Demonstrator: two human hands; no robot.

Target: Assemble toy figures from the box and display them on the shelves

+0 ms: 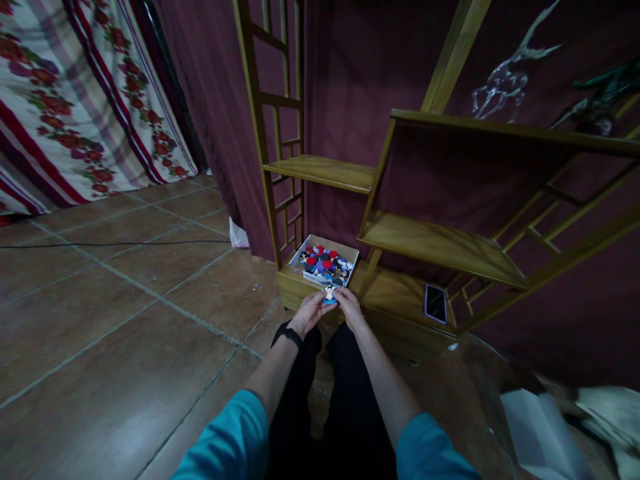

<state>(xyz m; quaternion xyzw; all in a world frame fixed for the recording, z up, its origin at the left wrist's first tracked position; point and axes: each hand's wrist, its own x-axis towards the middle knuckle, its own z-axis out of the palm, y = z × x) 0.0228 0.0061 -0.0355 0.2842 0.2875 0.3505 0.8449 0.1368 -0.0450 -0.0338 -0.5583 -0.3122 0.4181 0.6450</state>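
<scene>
Between my two hands is a small figurine with a white and pinkish body, dark top and round blue base. My left hand grips it from the left, a dark band on that wrist. From the right, my right hand pinches it with closed fingers. Just beyond my hands a shallow cardboard box stands on the bottom shelf. Several small figurines in red, black, blue and white lie heaped in the box. Their exact shapes are too small to make out.
A wooden shelf unit rises ahead, its slanted boards above the box. To the right a phone lies on the bottom board. A glass deer figure stands higher up. A dark cable crosses the tiled floor.
</scene>
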